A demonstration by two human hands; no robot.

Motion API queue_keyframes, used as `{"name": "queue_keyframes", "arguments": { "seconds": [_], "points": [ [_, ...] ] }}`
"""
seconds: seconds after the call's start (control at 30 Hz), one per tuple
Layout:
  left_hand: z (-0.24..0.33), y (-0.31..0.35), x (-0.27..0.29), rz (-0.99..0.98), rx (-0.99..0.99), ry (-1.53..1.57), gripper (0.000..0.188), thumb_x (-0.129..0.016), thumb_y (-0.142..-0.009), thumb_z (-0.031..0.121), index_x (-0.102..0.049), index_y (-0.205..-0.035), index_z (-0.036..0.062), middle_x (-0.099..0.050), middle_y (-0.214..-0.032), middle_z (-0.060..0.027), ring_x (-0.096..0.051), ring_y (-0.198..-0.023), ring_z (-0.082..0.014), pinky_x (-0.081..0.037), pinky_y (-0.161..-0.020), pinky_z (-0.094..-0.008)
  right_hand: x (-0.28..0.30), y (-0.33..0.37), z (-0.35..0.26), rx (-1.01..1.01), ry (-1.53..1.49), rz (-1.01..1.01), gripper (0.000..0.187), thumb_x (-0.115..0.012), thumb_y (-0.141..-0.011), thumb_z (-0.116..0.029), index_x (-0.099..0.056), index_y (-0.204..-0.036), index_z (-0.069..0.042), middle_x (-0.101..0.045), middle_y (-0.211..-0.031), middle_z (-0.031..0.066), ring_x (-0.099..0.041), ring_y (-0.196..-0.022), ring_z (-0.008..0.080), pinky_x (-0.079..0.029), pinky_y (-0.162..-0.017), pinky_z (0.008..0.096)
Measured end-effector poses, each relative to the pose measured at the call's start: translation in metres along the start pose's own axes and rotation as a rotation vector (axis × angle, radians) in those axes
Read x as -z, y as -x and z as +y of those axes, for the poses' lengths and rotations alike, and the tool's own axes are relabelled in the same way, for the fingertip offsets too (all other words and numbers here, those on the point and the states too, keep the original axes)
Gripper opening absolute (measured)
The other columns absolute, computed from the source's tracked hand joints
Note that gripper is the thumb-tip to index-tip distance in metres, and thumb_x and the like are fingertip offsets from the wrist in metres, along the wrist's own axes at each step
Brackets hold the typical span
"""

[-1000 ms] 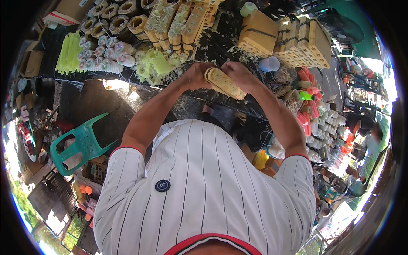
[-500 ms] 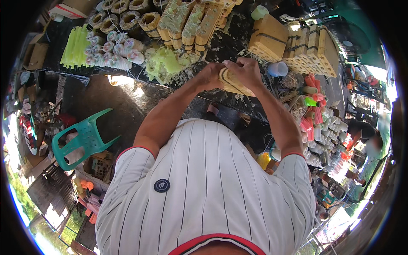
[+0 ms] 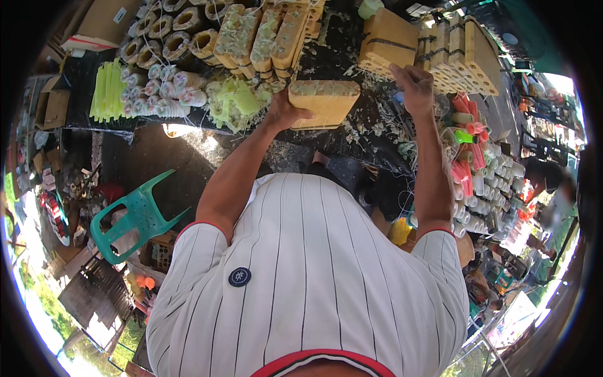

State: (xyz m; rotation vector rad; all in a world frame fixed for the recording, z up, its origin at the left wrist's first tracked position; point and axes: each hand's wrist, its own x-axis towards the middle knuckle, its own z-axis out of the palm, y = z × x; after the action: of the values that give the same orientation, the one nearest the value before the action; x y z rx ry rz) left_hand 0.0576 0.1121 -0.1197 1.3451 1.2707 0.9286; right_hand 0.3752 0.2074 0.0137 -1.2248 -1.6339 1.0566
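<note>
A tan rectangular block stands at the near edge of the dark worktable, with rough greenish bits along its top. My left hand grips its left end, thumb lying across the near face. Off to the right and apart from that block, my right hand is raised with its fingers closed. Whatever those fingers hold, if anything, cannot be made out. Just beyond it sits a strapped tan block with a row of holes. Pale green shredded material lies left of my left hand.
Blocks crusted with green bits, hollow tubes, wrapped rolls and yellow-green sticks crowd the table's far left. Banded holed blocks and red and white tubes stand right. A green plastic chair is lower left.
My right hand has left the block and moved right. The block now shows its broad face, and the dark band seen around it before no longer shows. My left hand has shifted left, still gripping it.
</note>
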Motion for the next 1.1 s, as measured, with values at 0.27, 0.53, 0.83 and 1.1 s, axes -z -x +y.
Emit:
{"name": "queue_keyframes", "arguments": {
  "seconds": [0.27,0.53,0.83,1.1],
  "points": [
    [0.054,0.002,0.013,-0.108,-0.024,-0.151,0.068,-0.093,-0.068,0.018,-0.067,-0.129,0.0013,-0.076,-0.108,-0.0157,-0.073,-0.098,-0.0260,-0.058,-0.089,-0.0380,-0.038,0.089,0.088,-0.370,0.283,0.228,0.053,-0.080,-0.097,-0.039,-0.054,-0.062,-0.007,-0.057,-0.059,-0.0004,-0.045,-0.053,0.0088,-0.037,-0.048,0.0332],
    [0.119,-0.030,-0.053,-0.510,-0.045,-1.159,0.073,-0.085,-0.073,0.020,-0.058,-0.139,0.0058,-0.075,-0.100,-0.0194,-0.073,-0.095,-0.0407,-0.057,-0.084,-0.0498,-0.114,0.175,0.133,-0.976,-0.600,0.188,0.035,-0.067,-0.105,-0.041,-0.058,-0.100,-0.007,-0.049,-0.077,-0.0013,-0.040,-0.057,0.0093,-0.036,-0.051,0.0280],
    [0.095,0.067,0.006,-0.237,-0.136,-0.783,0.055,-0.078,-0.076,0.012,-0.062,-0.127,0.0043,-0.075,-0.099,-0.0217,-0.075,-0.090,-0.0391,-0.060,-0.079,-0.0464,-0.156,0.199,0.124,-0.836,-0.807,0.345,0.054,-0.069,-0.104,-0.041,-0.060,-0.137,0.001,-0.059,-0.092,0.0030,-0.054,-0.062,0.0111,-0.044,-0.050,0.0310],
    [0.077,0.097,0.018,0.313,0.418,0.358,0.059,-0.083,-0.076,-0.001,-0.056,-0.128,-0.0041,-0.071,-0.112,-0.0167,-0.073,-0.097,-0.0276,-0.060,-0.084,-0.0397,-0.181,0.208,0.101,-0.495,-0.382,0.023,0.048,-0.069,-0.104,-0.044,-0.063,-0.120,0.000,-0.057,-0.077,0.0000,-0.053,-0.066,0.0062,-0.041,-0.054,0.0265]
  ]
}}
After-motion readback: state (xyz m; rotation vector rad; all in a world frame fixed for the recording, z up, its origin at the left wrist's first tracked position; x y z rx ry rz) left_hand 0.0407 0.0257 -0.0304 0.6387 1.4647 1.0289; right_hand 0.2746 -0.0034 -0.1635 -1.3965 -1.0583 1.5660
